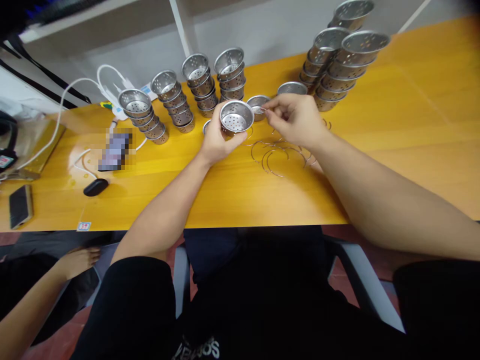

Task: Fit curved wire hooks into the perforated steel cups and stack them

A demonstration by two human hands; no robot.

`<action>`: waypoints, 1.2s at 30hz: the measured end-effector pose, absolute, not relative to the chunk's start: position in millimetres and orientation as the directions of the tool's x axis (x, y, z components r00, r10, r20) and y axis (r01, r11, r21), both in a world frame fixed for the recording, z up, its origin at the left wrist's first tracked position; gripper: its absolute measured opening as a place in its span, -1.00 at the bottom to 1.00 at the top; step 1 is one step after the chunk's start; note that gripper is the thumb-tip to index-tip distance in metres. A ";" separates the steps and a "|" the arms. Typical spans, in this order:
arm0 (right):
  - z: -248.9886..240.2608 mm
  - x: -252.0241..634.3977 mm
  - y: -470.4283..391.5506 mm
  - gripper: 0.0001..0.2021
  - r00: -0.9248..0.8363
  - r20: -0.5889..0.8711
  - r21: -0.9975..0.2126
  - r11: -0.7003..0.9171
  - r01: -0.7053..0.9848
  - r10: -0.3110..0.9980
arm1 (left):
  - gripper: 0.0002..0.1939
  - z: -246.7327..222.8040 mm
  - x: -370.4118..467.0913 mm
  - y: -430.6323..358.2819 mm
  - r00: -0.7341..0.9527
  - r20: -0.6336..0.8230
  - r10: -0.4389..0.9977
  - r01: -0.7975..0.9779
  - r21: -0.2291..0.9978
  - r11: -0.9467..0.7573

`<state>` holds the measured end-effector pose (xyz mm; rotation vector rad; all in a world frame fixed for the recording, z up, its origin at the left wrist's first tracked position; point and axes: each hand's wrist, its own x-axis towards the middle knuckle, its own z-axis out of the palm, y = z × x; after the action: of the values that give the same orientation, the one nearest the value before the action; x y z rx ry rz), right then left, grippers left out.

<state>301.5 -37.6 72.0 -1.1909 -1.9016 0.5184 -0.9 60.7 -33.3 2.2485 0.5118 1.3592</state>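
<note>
My left hand (217,142) is wrapped round a small perforated metal cup (237,120), its open top tilted toward me. Just right of the cup, my right hand (296,117) pinches a thin curved wire (263,109), of which only a short end shows beyond the fingertips. Behind the right fingertips sits another metal cup (257,102), and one more cup (291,89) stands behind the hand, partly covered by it. Several loose curved wires (275,155) lie on the table below my right hand.
Stacks of perforated cups (182,106) stand along the back left, and taller stacks (343,75) at the back right. On the left of the wooden table (225,200) lie a phone (21,206), a blurred-out device (115,151), a black object (96,187) and white cables. Another person's hand (80,261) rests lower left.
</note>
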 end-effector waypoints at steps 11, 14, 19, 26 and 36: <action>68.0 299.3 -33.7 -0.29 -0.200 0.519 -0.742 0.554 0.377 0.831 | 0.02 -11.3 -1.4 34.5 0.391 0.685 0.614 0.104 0.630 -0.769; 73.2 295.3 -38.7 -0.34 -0.175 0.544 -0.746 0.569 0.345 0.820 | 0.05 -16.6 0.5 38.8 0.408 0.666 0.625 0.123 0.638 -0.760; 79.6 282.5 -51.0 -0.43 -0.193 0.541 -0.758 0.574 0.309 0.818 | 0.18 -25.7 7.8 42.6 0.420 0.649 0.634 0.131 0.648 -0.750; 77.3 273.7 -56.1 -0.69 -0.193 0.545 -0.718 0.573 0.396 0.816 | 0.39 -20.0 17.3 29.7 0.498 0.623 0.603 0.095 0.653 -0.752; 75.9 265.9 -55.9 -0.81 -0.158 0.507 -0.743 0.523 0.418 0.847 | 0.33 -9.4 20.6 17.5 0.493 0.561 0.665 0.216 0.661 -0.718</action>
<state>265.9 -55.9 75.9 -1.0598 -1.7743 0.5428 20.6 17.5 -9.4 2.2257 0.7239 1.1526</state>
